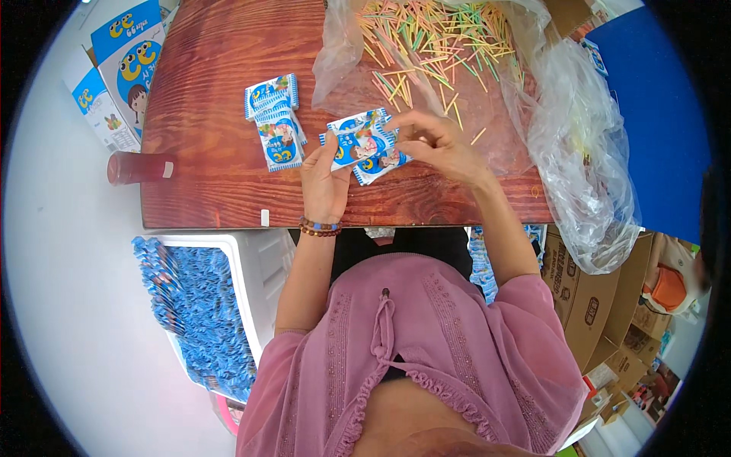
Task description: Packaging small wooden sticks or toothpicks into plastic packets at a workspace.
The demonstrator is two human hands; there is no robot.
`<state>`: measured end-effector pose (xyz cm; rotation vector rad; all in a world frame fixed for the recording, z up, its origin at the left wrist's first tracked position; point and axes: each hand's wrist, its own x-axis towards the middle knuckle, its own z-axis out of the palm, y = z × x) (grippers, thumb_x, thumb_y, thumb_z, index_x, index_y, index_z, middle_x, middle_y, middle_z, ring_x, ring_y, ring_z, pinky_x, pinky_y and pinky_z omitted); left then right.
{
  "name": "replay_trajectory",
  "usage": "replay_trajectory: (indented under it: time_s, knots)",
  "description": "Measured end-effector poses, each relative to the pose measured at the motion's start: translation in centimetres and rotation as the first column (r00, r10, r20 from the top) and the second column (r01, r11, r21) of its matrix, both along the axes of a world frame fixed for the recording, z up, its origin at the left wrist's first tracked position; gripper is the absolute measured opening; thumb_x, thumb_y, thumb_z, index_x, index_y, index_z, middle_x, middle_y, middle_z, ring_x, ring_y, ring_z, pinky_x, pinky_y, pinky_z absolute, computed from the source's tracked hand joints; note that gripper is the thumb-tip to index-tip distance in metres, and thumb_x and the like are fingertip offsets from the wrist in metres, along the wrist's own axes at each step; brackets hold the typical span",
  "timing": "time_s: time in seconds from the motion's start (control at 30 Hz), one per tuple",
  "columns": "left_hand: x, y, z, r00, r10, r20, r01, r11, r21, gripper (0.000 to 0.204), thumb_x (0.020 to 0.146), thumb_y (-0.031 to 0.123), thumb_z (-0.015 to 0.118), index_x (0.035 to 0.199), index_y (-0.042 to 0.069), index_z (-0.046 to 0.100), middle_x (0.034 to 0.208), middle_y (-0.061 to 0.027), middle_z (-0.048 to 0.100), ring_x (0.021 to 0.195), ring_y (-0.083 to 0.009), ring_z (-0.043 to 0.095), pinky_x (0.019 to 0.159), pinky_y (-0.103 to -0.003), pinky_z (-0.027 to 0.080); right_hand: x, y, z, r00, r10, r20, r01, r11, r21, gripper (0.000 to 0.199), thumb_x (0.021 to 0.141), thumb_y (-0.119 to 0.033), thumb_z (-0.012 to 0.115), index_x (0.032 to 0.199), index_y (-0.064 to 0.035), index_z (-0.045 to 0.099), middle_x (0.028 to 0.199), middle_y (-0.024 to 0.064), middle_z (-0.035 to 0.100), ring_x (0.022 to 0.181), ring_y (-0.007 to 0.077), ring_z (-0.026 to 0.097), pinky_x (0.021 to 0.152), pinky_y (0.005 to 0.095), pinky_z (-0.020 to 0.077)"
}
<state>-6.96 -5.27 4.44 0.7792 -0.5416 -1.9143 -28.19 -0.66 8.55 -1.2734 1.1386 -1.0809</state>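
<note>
My left hand [324, 183] holds a fanned stack of small blue-and-white snack packets [364, 145] above the near edge of the wooden table [205, 91]. My right hand [438, 145] pinches the top right of the same stack, fingers closed on the packets. A small pile of the same packets [276, 118] lies on the table to the left of my hands. Behind my hands a heap of thin coloured sticks [430, 42] spills out of a clear plastic bag [579, 152].
A white crate [247, 266] full of blue packets [198, 305] stands on the floor at my left. A red bottle [137, 167] lies by the table's left edge, with printed cartons [126, 65] beyond. Cardboard boxes [594, 305] stand at the right.
</note>
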Motion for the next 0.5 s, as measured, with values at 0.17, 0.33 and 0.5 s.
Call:
replay_trajectory:
  time_s: [0.17,0.33,0.5]
  knots:
    - [-0.4,0.3,0.0,0.999,-0.011,-0.036,0.012,1.0,0.02,0.02,0.095,0.019,0.058,0.099,0.0,0.066,0.102,-0.0096,0.068,0.094,-0.0175,0.066,0.082,-0.035,0.054,0.4,-0.7,1.5,0.847,0.089,-0.524,-0.178,0.976,-0.122,0.022,0.085,-0.009,0.065,0.106,-0.0022,0.062,0.071,-0.0005,0.05,0.067,0.0066,0.045,0.059,0.0242,0.0382]
    - [0.2,0.5,-0.9,0.999,-0.052,0.012,0.052,0.999,0.004,0.025,0.097,0.023,0.055,0.106,0.002,0.064,0.106,-0.0087,0.067,0.097,-0.0174,0.064,0.086,-0.034,0.051,0.4,-0.5,1.3,0.937,0.203,-0.285,-0.227,0.973,-0.053,0.017,0.085,-0.01,0.064,0.1,-0.002,0.064,0.066,0.0012,0.049,0.063,0.0068,0.042,0.056,0.0258,0.0361]
    - [-0.5,0.5,-0.8,0.994,-0.106,0.037,0.106,0.994,0.024,0.025,0.097,0.023,0.055,0.106,0.002,0.064,0.106,-0.0085,0.067,0.096,-0.0178,0.065,0.087,-0.036,0.052,0.1,-1.3,0.4,0.891,0.131,-0.434,-0.17,0.984,-0.052,0.025,0.083,-0.025,0.066,0.088,-0.0008,0.064,0.071,0.0158,0.059,0.06,0.0266,0.053,0.057,0.0365,0.04]
